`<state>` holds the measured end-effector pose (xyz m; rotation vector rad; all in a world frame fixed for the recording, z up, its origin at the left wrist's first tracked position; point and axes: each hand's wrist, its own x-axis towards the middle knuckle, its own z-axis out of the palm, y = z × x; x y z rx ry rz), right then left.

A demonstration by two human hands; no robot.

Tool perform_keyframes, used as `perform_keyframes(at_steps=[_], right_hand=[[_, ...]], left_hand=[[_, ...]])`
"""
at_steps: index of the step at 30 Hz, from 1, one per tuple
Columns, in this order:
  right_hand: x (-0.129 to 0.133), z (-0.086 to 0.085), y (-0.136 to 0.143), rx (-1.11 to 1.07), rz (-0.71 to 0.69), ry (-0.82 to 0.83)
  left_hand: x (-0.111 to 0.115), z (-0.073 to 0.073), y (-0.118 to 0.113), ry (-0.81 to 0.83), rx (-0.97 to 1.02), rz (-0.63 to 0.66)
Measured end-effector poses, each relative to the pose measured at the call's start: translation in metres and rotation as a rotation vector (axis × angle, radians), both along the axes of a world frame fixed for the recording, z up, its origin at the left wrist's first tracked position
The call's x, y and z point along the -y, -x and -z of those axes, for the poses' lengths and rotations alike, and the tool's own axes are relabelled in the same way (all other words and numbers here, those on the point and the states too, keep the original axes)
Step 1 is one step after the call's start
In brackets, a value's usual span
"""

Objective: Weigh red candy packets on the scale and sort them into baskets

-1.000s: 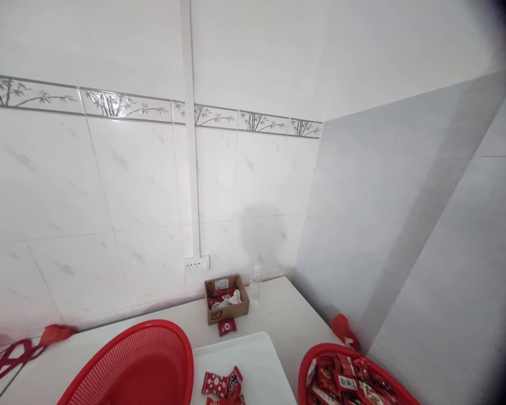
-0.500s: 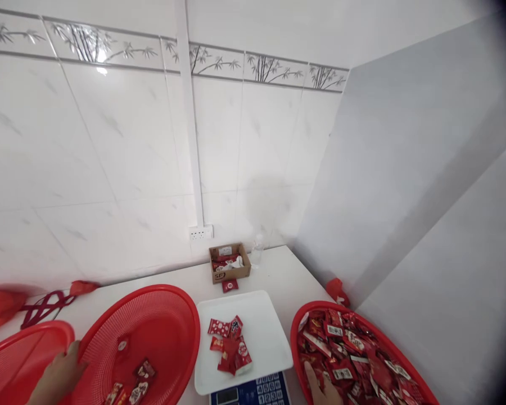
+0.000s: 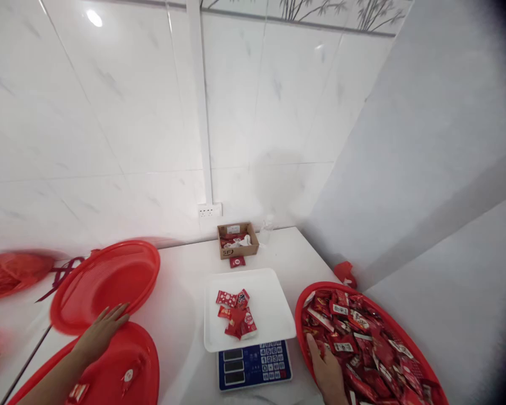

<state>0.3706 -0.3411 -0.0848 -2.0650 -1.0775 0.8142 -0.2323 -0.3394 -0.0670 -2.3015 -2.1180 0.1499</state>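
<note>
The left hand [image 3: 103, 329], fingers spread flat, rests on the rim where two red baskets [image 3: 105, 281] overlap, left of the scale [image 3: 253, 365]. The right hand [image 3: 326, 371] lies palm down, fingers loosely extended, on the red snack packets [image 3: 354, 337] heaped in the basket [image 3: 405, 343] right of the scale. A few packets [image 3: 235, 315] sit on the scale's white tray [image 3: 270, 292]. Behind the scale stands a small cardboard box [image 3: 238, 239].

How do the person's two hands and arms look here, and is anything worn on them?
Both are bare. The left hand and its forearm show no glove, sleeve, watch or ring. The right hand is also ungloved with no ring visible; its wrist is cut off by the picture's lower edge, so any sleeve or watch there cannot be seen.
</note>
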Motion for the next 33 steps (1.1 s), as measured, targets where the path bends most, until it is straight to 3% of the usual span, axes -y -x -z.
perform_keyframes(at_steps=[3,5,9,15,19,23,25,33], right_hand=[[0.000,0.001,-0.001,0.000,0.025,0.032],[-0.001,0.001,-0.001,-0.001,0.040,0.065],[-0.001,0.000,-0.001,-0.028,0.046,0.075],[-0.001,-0.001,0.000,-0.045,0.041,0.089],[-0.001,0.002,-0.001,-0.031,0.066,0.088],[-0.001,0.000,0.000,-0.011,0.051,0.106],[-0.001,-0.002,0.000,-0.002,0.033,0.109],[-0.001,-0.004,0.001,0.009,0.030,0.132]], left_hand=[[-0.002,-0.009,-0.015,-0.013,-0.092,0.170],[-0.005,-0.018,-0.023,-0.027,-0.119,0.215],[-0.008,-0.027,-0.029,-0.065,-0.115,0.232],[-0.008,-0.028,-0.027,-0.027,-0.081,0.205],[-0.021,-0.026,-0.063,0.075,0.039,0.124],[-0.046,-0.024,-0.105,0.133,0.142,-0.196],[-0.058,-0.024,-0.119,0.185,0.179,-0.267],[-0.079,-0.018,-0.173,0.260,0.331,-0.162]])
